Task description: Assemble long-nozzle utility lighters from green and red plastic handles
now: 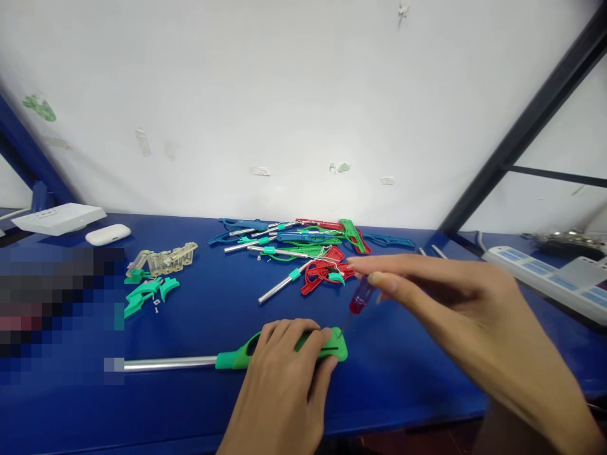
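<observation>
A green long-necked gas lighter (341, 354) with a silver metal tube lies flat on the blue table, its tube pointing left. My left hand (287, 373) is closed over the green handle and presses it down. Between the thumb and fingers of my right hand (441, 309) is a small screwdriver (363, 295) with a purple and red handle. It is tilted, and its thin shaft reaches down to the hole near the right end of the handle. Whether a screw sits under the tip I cannot tell.
Behind my hands lies a pile of red, blue and green lighter shells (308, 237) with metal tubes. To the left are clear fuel tanks (173, 259), teal triggers (145, 292) and a white case (108, 234). A power strip (550, 281) lies at the right.
</observation>
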### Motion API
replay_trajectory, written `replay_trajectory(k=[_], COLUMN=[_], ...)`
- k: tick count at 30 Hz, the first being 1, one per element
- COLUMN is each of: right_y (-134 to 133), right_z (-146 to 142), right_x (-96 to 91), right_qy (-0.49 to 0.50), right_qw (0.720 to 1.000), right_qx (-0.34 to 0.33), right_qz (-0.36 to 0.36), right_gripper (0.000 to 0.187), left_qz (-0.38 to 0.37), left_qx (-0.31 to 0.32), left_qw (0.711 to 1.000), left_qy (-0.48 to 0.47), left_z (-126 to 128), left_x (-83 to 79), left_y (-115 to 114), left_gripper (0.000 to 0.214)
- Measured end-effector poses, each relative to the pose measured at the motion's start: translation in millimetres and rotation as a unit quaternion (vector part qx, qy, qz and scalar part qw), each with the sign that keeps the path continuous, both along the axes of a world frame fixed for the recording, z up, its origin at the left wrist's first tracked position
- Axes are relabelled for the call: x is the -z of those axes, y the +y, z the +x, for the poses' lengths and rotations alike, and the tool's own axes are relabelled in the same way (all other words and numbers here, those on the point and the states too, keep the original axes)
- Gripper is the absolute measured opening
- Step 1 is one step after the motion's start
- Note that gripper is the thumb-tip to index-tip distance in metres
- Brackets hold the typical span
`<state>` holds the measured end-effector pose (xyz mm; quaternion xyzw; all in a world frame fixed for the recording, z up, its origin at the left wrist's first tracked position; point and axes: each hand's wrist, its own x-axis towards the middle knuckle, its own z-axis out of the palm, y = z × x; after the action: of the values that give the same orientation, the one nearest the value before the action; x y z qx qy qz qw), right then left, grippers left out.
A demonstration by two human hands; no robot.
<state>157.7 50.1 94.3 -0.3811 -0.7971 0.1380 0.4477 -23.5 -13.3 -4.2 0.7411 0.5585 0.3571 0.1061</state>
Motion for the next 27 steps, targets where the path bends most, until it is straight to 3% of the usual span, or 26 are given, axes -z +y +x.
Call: replay_trajectory(k=[9, 13, 17, 21, 27], right_y=[6.9, 8.8, 11.8, 12.6, 10.8], right_z=[-2.3, -1.6, 0.9, -5.1, -16.3], right_x=[0.9, 2.8, 4.4, 6.6, 6.5], right_qy=[0.053, 0.059, 0.054, 0.100, 0.122], right_qw=[0.990, 0.990, 0.992, 0.984, 0.980], right_qx=[-0.106, -0.083, -0.055, -0.052, -0.062], right_qz=[-0.080, -0.094, -0.099, -0.135, -0.143], right_gripper=[0.009, 0.010, 0.026, 0.040, 0.046], left_qz=[0.010, 0.015, 0.011, -0.003, -0.003], left_qx=[0.004, 0.001, 0.002, 0.008, 0.005], left_qw=[1.000, 1.000, 1.000, 1.000, 1.000], left_qy=[0.007, 0.005, 0.006, 0.017, 0.023], left_z=[-0.8, -0.4, -1.5, -2.3, -2.7], left_x=[2.1, 2.1, 2.4, 2.8, 2.8], left_y=[0.9, 1.2, 0.7, 1.7, 3.7], left_gripper=[0.024, 0.025, 0.025, 0.025, 0.023])
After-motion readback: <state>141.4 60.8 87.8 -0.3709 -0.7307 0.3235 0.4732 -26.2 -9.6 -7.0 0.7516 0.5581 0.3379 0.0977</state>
